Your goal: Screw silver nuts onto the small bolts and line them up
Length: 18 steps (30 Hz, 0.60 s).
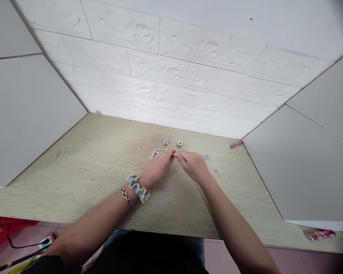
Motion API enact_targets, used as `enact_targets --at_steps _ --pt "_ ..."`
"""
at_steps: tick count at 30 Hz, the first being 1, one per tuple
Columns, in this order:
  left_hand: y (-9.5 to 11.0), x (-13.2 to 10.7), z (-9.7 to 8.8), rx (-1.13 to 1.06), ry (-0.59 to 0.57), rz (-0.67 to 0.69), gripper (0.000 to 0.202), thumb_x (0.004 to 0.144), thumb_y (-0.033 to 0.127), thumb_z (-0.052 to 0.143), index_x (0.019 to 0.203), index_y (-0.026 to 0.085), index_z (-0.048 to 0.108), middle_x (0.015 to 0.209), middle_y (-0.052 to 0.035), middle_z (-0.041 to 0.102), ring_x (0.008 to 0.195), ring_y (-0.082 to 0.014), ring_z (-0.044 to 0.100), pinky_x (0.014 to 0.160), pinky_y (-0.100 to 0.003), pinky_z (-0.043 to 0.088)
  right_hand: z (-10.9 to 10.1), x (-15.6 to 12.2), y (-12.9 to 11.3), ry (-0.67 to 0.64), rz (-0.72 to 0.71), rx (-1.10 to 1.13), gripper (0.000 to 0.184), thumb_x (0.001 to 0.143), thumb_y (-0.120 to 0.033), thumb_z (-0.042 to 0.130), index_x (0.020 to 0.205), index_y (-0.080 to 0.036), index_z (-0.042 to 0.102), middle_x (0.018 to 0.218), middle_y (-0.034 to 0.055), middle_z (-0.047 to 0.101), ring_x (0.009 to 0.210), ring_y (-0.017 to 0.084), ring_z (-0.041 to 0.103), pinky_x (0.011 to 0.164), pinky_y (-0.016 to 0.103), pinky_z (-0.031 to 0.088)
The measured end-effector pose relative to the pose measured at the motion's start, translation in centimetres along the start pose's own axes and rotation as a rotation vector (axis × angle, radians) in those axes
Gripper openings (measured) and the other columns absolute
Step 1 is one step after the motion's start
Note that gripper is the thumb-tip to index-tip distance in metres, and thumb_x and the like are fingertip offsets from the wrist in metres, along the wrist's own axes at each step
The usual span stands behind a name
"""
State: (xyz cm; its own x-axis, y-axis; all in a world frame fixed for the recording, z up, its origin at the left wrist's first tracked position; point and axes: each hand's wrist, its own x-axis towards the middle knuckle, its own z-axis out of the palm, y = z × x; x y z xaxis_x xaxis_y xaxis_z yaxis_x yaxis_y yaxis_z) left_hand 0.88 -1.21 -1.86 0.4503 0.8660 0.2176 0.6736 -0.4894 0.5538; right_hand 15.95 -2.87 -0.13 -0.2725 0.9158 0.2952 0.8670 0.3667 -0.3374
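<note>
My left hand (159,167) is closed, its thumb and fingertips pinching a small metal fastener (173,154) whose exact kind is mostly hidden. Meeting it from the right, my right hand (193,165) is also closed, fingertips pressed together at the same spot; what they grip is covered. Behind my left hand several silvery bolts (155,152) stand upright in rows, partly hidden by it. Beyond my right hand lies a cluster of small metal nuts (205,156). Farther back, a bolt with a washer on it (165,142) stands beside some round washers (180,144).
The wooden tabletop (103,152) ends at a white brick-pattern wall (171,76). Grey panels flank it on the left (31,114) and right (303,160). A red can-like object (236,144) lies by the right panel; another red can (320,234) lies nearer, at right.
</note>
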Motion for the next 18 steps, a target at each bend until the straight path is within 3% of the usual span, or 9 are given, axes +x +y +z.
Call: enact_targets --at_steps 2,4,9,12,15,18 --pt "0.06 0.0 -0.01 0.012 -0.006 -0.007 0.025 0.087 0.025 0.034 0.104 0.017 0.05 0.09 -0.0071 0.063 0.082 -0.0195 0.059 0.072 -0.031 0.043 -0.07 -0.07 0.18 -0.017 0.144 -0.057 0.051 0.089 -0.045 0.025 0.051 -0.02 0.049 0.047 0.0028 0.049 0.047 0.014 0.046 0.047 0.025 0.024" --pt "0.09 -0.01 -0.05 0.015 -0.008 -0.002 0.025 0.087 0.027 0.035 0.104 0.017 0.05 0.091 -0.0069 0.063 0.082 -0.0194 0.059 0.072 -0.031 0.043 -0.31 -0.14 0.24 -0.006 0.182 -0.02 0.053 0.089 -0.046 0.023 0.05 -0.019 0.048 0.044 0.0015 0.046 0.044 0.013 0.044 0.045 0.025 0.022" --pt "-0.07 -0.05 -0.17 -0.006 -0.033 0.007 0.025 0.087 0.025 0.035 0.106 0.019 0.05 0.079 -0.0035 0.063 0.072 -0.0171 0.059 0.066 -0.028 0.042 -0.65 -0.11 -0.26 -0.006 0.0 0.172 0.018 0.083 -0.036 0.044 0.087 -0.022 0.054 0.063 -0.0027 0.054 0.054 0.011 0.047 0.05 0.021 0.033" --pt "-0.14 -0.07 -0.13 -0.018 -0.03 -0.003 0.025 0.086 0.02 0.035 0.106 0.019 0.05 0.071 -0.0016 0.062 0.066 -0.0155 0.058 0.065 -0.027 0.042 -0.24 0.03 -0.32 -0.014 -0.096 0.162 0.017 0.083 -0.03 0.044 0.095 -0.023 0.054 0.079 0.0007 0.058 0.066 0.012 0.051 0.058 0.023 0.037" --pt "-0.06 -0.07 -0.08 -0.028 -0.046 -0.006 0.024 0.087 0.026 0.036 0.103 0.019 0.052 0.065 -0.0007 0.06 0.063 -0.0155 0.057 0.063 -0.027 0.041 0.21 0.11 0.04 -0.015 0.017 0.055 0.035 0.088 -0.038 0.033 0.068 -0.02 0.056 0.066 0.0039 0.058 0.061 0.014 0.051 0.052 0.024 0.033" --pt "0.03 -0.05 -0.07 -0.033 -0.042 -0.009 0.027 0.086 0.031 0.039 0.107 0.019 0.051 0.063 -0.0003 0.059 0.063 -0.0162 0.058 0.064 -0.027 0.041 0.2 0.07 0.3 -0.015 0.218 -0.017 0.055 0.088 -0.048 0.024 0.046 -0.02 0.045 0.046 0.0041 0.048 0.046 0.014 0.044 0.044 0.025 0.024"
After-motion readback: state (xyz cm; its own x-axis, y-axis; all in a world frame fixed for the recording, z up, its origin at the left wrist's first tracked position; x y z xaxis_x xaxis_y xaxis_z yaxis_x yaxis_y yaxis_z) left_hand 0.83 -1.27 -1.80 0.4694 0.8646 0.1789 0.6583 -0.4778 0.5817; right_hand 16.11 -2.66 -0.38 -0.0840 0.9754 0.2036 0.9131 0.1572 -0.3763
